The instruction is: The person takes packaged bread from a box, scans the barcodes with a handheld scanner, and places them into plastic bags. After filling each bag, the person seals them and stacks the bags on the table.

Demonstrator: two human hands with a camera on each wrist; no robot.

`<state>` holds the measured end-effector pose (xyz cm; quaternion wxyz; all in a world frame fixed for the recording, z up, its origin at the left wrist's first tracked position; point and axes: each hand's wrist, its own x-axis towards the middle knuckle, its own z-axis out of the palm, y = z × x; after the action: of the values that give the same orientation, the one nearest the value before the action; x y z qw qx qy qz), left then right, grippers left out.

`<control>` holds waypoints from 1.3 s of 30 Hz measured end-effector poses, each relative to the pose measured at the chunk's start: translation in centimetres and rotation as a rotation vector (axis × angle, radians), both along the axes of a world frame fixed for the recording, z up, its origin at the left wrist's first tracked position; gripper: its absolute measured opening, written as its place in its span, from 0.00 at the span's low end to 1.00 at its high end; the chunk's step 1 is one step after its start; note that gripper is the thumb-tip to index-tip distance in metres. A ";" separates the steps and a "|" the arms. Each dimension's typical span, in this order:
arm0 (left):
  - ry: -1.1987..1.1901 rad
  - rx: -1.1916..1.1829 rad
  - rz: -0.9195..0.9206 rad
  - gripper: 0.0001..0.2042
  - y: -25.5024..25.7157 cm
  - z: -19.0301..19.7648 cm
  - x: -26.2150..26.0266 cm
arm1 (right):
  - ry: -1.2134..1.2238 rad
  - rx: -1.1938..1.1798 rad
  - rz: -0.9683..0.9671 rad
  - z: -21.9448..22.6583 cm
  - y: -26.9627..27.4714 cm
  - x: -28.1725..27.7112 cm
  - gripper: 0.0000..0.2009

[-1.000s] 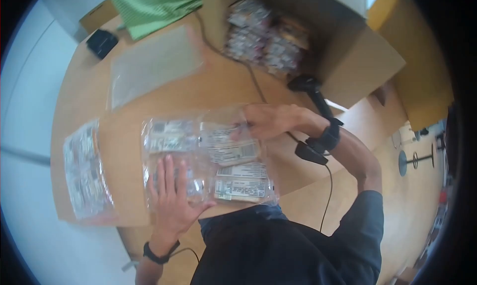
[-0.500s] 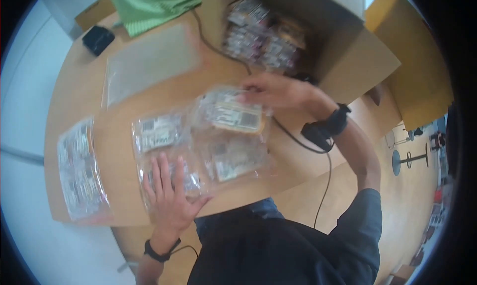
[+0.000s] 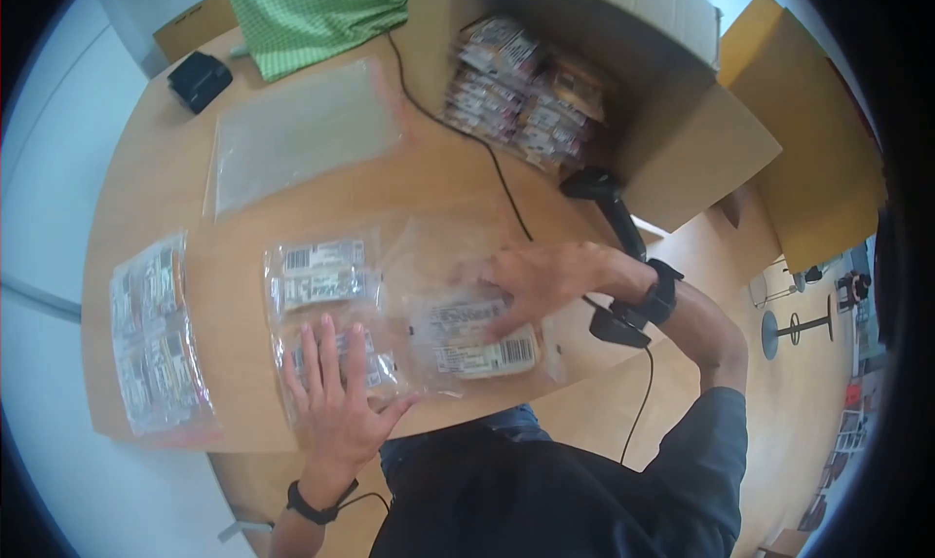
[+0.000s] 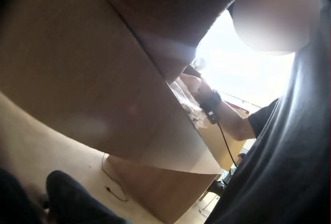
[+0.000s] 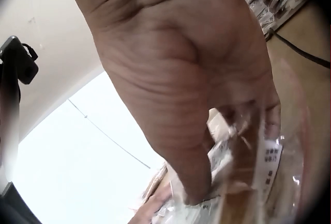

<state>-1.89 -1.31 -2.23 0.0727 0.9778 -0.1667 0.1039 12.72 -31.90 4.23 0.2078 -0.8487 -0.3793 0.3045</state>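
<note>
My left hand (image 3: 336,392) lies with spread fingers on the lower labelled pack at the left side of a clear plastic sleeve; another pack (image 3: 326,274) shows above its fingertips. My right hand (image 3: 555,280) grips a packet with white barcode labels (image 3: 487,353) at the right side, its thumb across the labels and clear film around its fingers. In the right wrist view my right hand (image 5: 181,89) has thumb and fingers round the filmed packet (image 5: 271,156). Whether another pack lies beneath it is hidden.
A filled clear sleeve (image 3: 156,339) lies far left, flat plastic sleeves (image 3: 302,130) behind. Green checked cloth (image 3: 317,18) and a black device (image 3: 200,81) are at the back. A cardboard box (image 3: 701,159) holds several packs; a black scanner (image 3: 618,212) and cable stand beside it.
My right hand first went up and back with a labelled packet, then came down toward the near edge with it, over where the lower right pack was. My left hand has stayed in place.
</note>
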 end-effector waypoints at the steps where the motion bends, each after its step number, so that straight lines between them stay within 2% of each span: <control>1: 0.008 0.006 0.010 0.51 0.0 0.0 0.0 | 0.077 -0.079 -0.060 2.1 -0.7 -0.7 0.29; 2: -0.007 0.002 0.003 0.51 0.0 0.1 -0.1 | 0.156 -0.157 -0.119 4.1 -1.4 -1.2 0.32; 3: -0.001 0.019 0.007 0.51 0.1 0.1 -0.2 | 0.210 -0.057 -0.276 6.0 -2.8 -1.7 0.32; 4: 0.006 0.036 0.011 0.52 0.1 0.2 -0.1 | 0.020 0.180 -0.421 5.4 -4.9 -1.9 0.31; 5: -0.001 0.032 0.014 0.52 0.1 0.2 -0.1 | -0.042 0.224 -0.414 5.1 -5.6 -1.8 0.27; 6: -0.004 0.034 0.013 0.52 0.0 0.1 -0.1 | -0.064 0.617 -1.036 4.8 -7.4 -1.4 0.22; 7: -0.004 0.041 0.009 0.52 0.0 0.1 -0.1 | -0.132 0.860 -1.269 5.5 -7.2 -0.2 0.19; 9: -0.007 0.055 -0.003 0.52 0.0 0.0 -0.1 | -0.385 1.067 -1.424 4.8 -10.5 5.2 0.18; 11: -0.009 0.073 -0.017 0.53 0.1 0.2 -0.2 | -0.472 1.101 -1.684 4.3 -12.9 11.6 0.20; 12: 0.008 0.107 -0.030 0.55 0.2 0.4 -0.2 | -0.470 1.106 -1.689 3.4 -14.8 14.5 0.20; 14: 0.025 0.139 -0.036 0.56 0.7 1.4 -0.6 | -0.522 0.419 -1.409 1.7 -17.8 18.5 0.22; 15: 0.043 0.144 0.011 0.58 1.3 2.7 -1.1 | -0.521 0.420 -1.401 1.6 -17.4 18.3 0.22; 17: 0.078 0.142 0.079 0.60 3.2 3.2 -1.3 | -1.097 0.521 -1.345 0.6 -15.1 15.8 0.19; 19: 0.138 -0.029 0.205 0.62 5.3 2.8 -1.2 | -0.911 0.719 -1.146 3.8 -8.2 6.4 0.13; 20: 0.155 -0.031 0.241 0.62 5.3 2.4 -1.4 | -0.493 0.755 -0.925 2.5 -7.4 3.4 0.09; 21: 0.199 -0.014 0.204 0.61 5.4 1.8 -1.0 | -0.325 0.557 -0.731 0.1 -6.8 1.1 0.09; 22: 0.242 0.004 0.156 0.61 5.5 1.2 -0.7 | -0.196 0.231 -0.564 0.3 -5.0 -1.7 0.08; 24: 0.197 -0.045 0.106 0.60 5.6 0.0 -0.5 | 0.382 0.311 -0.582 0.1 -1.7 -4.8 0.09; 25: 0.165 -0.078 0.082 0.59 5.5 -0.7 -0.3 | 0.375 0.312 -0.580 -0.3 -1.1 -5.0 0.09; 27: 0.101 -0.122 0.068 0.59 5.8 -2.0 -0.2 | 0.646 0.440 -0.548 -1.6 0.5 -5.4 0.12; 28: 0.081 -0.111 0.048 0.58 6.0 -2.4 0.0 | 0.629 0.436 -0.529 -1.8 1.6 -5.5 0.12; 30: 0.109 -0.081 0.060 0.58 5.6 -1.5 -0.1 | 0.656 0.743 -0.589 -1.3 3.1 -4.4 0.14; 31: 0.095 -0.067 0.058 0.58 5.3 -1.3 -0.1 | 0.666 0.745 -0.573 -2.1 3.7 -3.5 0.14; 32: 0.080 -0.053 0.052 0.59 5.0 -1.2 -0.1 | 0.468 0.770 -0.568 -3.6 4.4 -2.4 0.12; 34: 0.093 -0.042 0.062 0.59 5.0 -1.3 -0.1 | 0.283 0.803 -0.560 -5.5 6.1 -0.4 0.11; 36: 0.085 -0.042 0.054 0.59 4.8 -1.3 -0.1 | 0.594 0.826 -0.620 -5.6 8.1 2.2 0.11; 37: 0.089 -0.044 0.055 0.59 4.7 -1.2 -0.1 | 0.608 0.824 -0.605 -5.3 8.8 3.2 0.11; 39: 0.086 -0.054 0.067 0.59 4.3 -1.0 0.1 | 0.746 0.747 -0.728 -4.8 10.1 4.6 0.15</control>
<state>-1.82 2.99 -3.27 0.1025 0.9841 -0.1279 0.0686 17.34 -21.83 -0.57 0.6976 -0.6306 -0.0497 0.3365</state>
